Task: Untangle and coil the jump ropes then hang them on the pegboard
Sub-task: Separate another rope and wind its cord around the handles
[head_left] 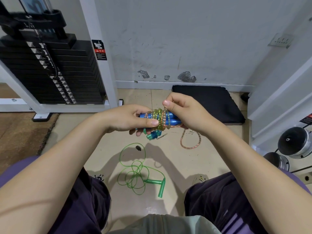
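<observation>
My left hand [133,120] grips the two blue handles [169,119] of a multicoloured glitter jump rope, with several turns of the rope [159,119] wound around them. My right hand [184,114] pinches the rope at the wrap's right end; a loose loop [190,141] of it hangs below. A green jump rope [135,173] with green handles [161,188] lies tangled on the tiled floor between my knees. A small teal-and-blue bundle [152,135] sits on the floor just below my left hand. No pegboard is in view.
A weight-stack machine [50,70] with a white frame stands at the left. A black foam mat [209,103] lies against the wall ahead. Dumbbells [294,142] rest at the right by another white frame. A small dark scrap [138,148] lies on the floor.
</observation>
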`<state>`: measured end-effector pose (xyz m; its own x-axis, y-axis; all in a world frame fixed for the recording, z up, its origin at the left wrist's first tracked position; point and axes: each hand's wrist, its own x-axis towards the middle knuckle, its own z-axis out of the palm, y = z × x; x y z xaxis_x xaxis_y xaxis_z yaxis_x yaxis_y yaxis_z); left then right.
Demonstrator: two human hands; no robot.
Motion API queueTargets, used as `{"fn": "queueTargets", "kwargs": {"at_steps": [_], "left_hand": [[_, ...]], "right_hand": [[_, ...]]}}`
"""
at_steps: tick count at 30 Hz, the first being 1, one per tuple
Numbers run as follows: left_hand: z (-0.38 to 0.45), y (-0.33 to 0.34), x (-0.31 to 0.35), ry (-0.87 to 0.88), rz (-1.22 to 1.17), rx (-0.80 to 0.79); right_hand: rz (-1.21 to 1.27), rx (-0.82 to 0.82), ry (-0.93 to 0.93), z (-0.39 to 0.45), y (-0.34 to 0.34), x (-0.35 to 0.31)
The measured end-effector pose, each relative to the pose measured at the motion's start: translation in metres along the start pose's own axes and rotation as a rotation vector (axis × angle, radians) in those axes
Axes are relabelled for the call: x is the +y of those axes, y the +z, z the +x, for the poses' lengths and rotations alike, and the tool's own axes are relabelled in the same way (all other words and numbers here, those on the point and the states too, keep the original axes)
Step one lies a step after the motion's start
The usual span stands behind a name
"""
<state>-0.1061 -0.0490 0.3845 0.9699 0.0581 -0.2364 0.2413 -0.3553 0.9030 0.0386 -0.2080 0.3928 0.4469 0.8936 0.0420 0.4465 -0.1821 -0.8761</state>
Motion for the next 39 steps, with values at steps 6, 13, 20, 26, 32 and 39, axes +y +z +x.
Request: {"fn": "queueTargets", "kwargs": {"at_steps": [6, 13, 20, 26, 32, 39], "left_hand": [[-0.004, -0.003, 0.000, -0.108, -0.158, -0.099], [-0.002, 0.015, 0.001, -0.064, -0.097, -0.089], [0.001, 0.020, 0.000, 0.016, 0.004, 0.016], [0.003, 0.019, 0.000, 0.070, -0.016, 0.115], [0.005, 0.014, 0.000, 0.195, -0.172, 0.265], [0.011, 0.002, -0.005, 0.143, -0.455, 0.557]], "right_hand": [[0.042, -0.012, -0.052, 0.000, 0.008, -0.001], [0.083, -0.080, -0.032, -0.002, 0.015, -0.003], [0.167, -0.110, -0.012, -0.001, 0.004, 0.005], [0.210, -0.133, 0.061, 0.000, 0.006, 0.010], [0.505, -0.227, 0.112, 0.000, 0.008, 0.009], [0.338, -0.163, 0.185, -0.003, 0.011, 0.007]]}}
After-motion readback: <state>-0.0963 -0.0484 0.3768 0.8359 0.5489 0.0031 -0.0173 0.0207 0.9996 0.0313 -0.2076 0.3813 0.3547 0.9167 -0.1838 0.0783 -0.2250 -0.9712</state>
